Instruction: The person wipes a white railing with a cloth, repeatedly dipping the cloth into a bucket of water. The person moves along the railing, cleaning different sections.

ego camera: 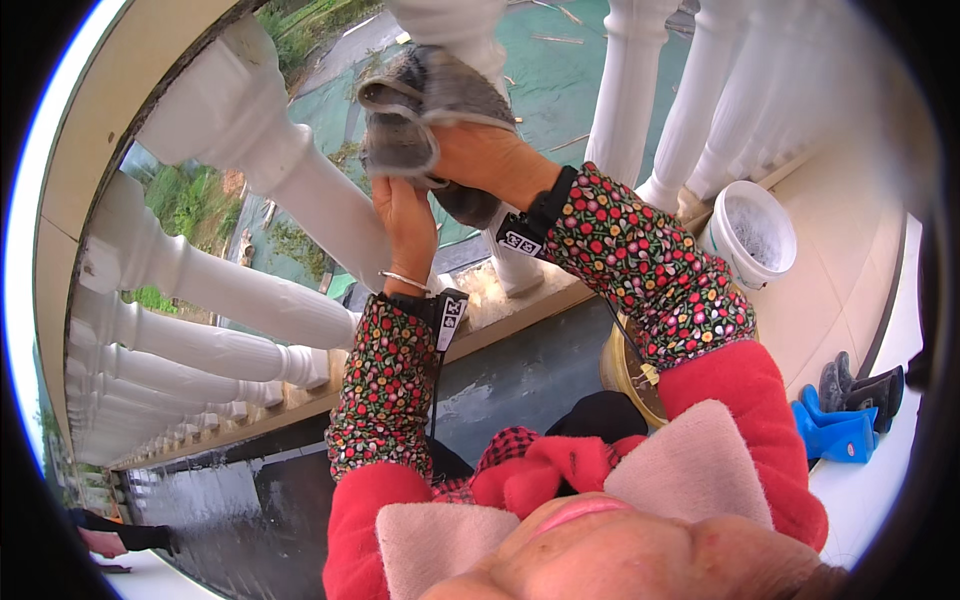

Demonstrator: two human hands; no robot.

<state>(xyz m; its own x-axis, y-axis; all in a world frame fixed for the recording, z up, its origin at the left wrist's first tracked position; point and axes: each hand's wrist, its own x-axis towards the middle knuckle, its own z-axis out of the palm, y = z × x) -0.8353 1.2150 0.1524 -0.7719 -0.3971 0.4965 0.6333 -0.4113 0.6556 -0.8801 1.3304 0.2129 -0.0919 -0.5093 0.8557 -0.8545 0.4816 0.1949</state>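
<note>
Both my hands hold a grey cloth (457,90) with pale edging, wrapped about a white baluster (457,19) of the balustrade before me. My right hand (487,157) lies over the cloth, its fingers partly hidden beneath the folds. Lower and to the left, my left hand (403,217) grips the cloth's lower edge with its fingertips; a silver bangle circles that wrist. A dark part of the cloth hangs under my right hand. Floral sleeve covers reach to both wrists, each with a black strap and a small tagged device.
A white bucket (731,259) of foamy water stands at the right by the railing base. Below it is a yellowish basin (622,379) of murky water. Blue boots (836,431) and dark boots (859,390) lie farther right. More white balusters (217,281) run left above wet dark flooring.
</note>
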